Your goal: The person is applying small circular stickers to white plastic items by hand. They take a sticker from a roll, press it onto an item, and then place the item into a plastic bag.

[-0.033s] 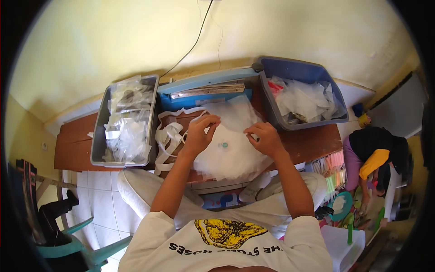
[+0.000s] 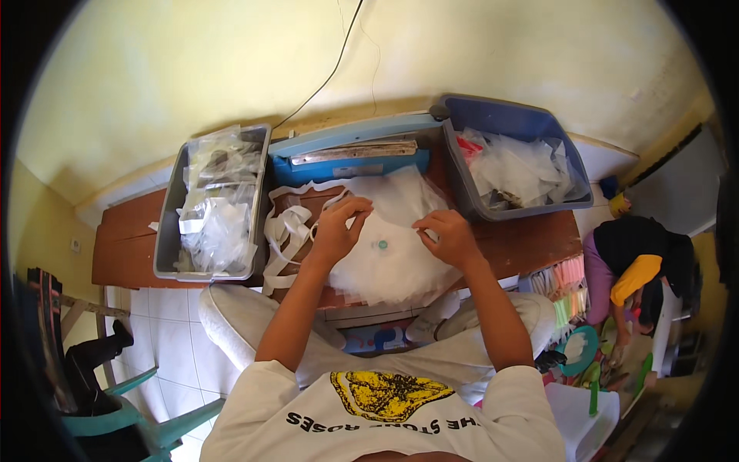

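My left hand (image 2: 339,233) is closed in a pinch at the upper left of a fanned pile of translucent plastic bags (image 2: 385,279). Facing it, my right hand (image 2: 450,237) pinches at the pile's right side. Between the two sets of fingertips runs the edge of one clear plastic bag (image 2: 394,209), so thin that its outline is hard to follow. A small round green mark (image 2: 382,246) shows near the pile's middle. Just beyond the bags lies a blue heat sealer (image 2: 358,163) with a long light-blue arm and a worn strip.
A grey tub (image 2: 264,154) of filled clear packets stands left; a blue-grey tub (image 2: 516,119) of plastic bags stands right. Loose white strips (image 2: 286,231) lie by my left forearm on the brown wooden bench (image 2: 127,250). At far right another person (image 2: 635,258) bends over goods.
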Available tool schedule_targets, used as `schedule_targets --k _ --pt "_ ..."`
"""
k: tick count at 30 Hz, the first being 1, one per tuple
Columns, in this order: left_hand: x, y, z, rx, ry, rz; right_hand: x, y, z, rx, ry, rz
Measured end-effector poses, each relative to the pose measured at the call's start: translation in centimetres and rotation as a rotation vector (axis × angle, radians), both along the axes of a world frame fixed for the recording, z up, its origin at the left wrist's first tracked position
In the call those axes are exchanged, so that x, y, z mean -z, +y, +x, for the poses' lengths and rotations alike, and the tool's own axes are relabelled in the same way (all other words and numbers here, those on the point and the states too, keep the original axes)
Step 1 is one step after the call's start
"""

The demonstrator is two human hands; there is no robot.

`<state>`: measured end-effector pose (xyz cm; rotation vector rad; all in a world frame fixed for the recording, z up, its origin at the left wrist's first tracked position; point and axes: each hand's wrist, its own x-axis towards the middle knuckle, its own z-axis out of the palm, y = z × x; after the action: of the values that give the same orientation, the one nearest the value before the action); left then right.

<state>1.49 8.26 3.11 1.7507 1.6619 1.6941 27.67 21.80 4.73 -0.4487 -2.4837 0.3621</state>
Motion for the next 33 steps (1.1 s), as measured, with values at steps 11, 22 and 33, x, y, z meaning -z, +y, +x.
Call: schedule_targets --k 11,22,33 --pt "3.1 -4.2 -1.1 -0.048 0.07 -0.205 3.0 -4.4 -1.5 -0.069 -0.085 -0.105" --pt "3.4 -4.1 0.3 -0.258 0.076 -0.255 4.0 -7.3 -2.9 0.09 -0.064 -0.334" --pt "4.3 -5.2 3.8 -0.387 0.379 -0.242 3.1 -7.5 -3.8 0.096 0.06 -0.516"
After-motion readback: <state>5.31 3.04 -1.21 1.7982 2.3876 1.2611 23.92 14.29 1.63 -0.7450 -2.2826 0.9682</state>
